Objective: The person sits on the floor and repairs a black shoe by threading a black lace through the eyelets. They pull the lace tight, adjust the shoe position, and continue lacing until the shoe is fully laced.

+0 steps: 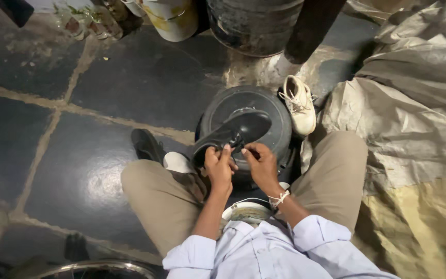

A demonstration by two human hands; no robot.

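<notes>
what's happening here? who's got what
A person sits on a dark stone floor with a black shoe resting on a round dark container between the knees. Both hands work at the shoe's lace area: the left hand and the right hand pinch at it. A white shoe lies beside the container, and another black shoe sits by the left knee.

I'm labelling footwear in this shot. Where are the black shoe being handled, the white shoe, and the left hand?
black shoe (246, 128), head view, on its glossy toe.
white shoe (301, 106), head view, on its laced upper.
left hand (219, 166), head view, on its back.
</notes>
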